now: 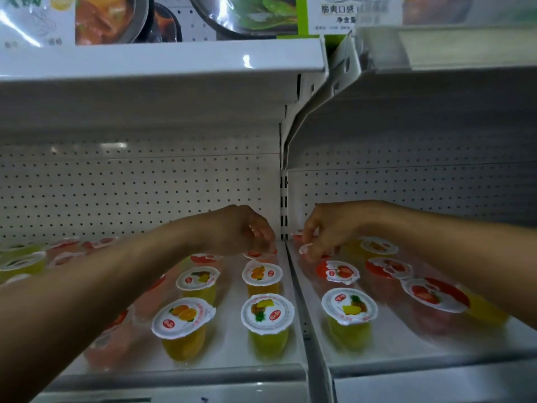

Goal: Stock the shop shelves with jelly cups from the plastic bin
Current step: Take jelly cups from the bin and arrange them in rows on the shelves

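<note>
1. A shop worker's right hand (328, 231) pinches the white lid rim of a red jelly cup (305, 249), fingers closed on it, at the back of the bay just right of the slotted upright (283, 216).
2. The left hand (250, 231) curls its fingers (266, 238) down over a second red-lidded cup (257, 254) just left of the upright. Blur hides whether they grip it or only touch it.
3. Both cups sit low against the pegboard back panel (116, 187) and appear to be going down into the rear row. The plastic bin is out of view.
4. A cup held only by its thin lid rim could tilt or land crooked. Both forearms cross above the front rows, so a wrist dropped on the way out could topple cups there.
5. Left of the upright, an orange jelly cup (183, 315) and a pineapple jelly cup (267, 312) stand near the shelf front, with green jelly cups (21, 263) far left.
6. Right of the upright stand a yellow pineapple-lidded cup (348, 308) and strawberry-lidded cups (340, 271).
7. The upper shelf (162, 62) overhangs both bays, so the hands must reach in low.
</note>
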`<action>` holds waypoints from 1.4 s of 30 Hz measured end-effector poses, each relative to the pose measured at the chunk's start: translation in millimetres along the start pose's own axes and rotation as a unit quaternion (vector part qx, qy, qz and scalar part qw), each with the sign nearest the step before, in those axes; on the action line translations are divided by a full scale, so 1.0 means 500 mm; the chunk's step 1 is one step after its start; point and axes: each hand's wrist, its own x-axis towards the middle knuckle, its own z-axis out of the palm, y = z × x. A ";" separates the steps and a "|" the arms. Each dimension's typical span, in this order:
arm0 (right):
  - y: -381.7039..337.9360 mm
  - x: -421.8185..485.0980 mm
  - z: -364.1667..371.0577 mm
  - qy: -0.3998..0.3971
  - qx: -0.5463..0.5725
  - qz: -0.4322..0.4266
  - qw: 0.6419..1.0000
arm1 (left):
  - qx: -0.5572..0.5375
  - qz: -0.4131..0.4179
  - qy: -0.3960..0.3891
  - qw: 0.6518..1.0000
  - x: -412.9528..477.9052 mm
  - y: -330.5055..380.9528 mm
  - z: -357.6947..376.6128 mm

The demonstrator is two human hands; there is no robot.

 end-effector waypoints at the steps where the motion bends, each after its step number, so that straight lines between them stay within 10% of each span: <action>1: -0.001 0.001 0.003 0.008 0.001 0.001 1.000 | -0.003 -0.003 0.000 1.000 -0.001 0.000 0.001; 42: -0.004 -0.151 0.027 0.133 -0.080 -0.054 0.986 | -0.019 -0.014 0.008 1.000 -0.143 0.163 0.044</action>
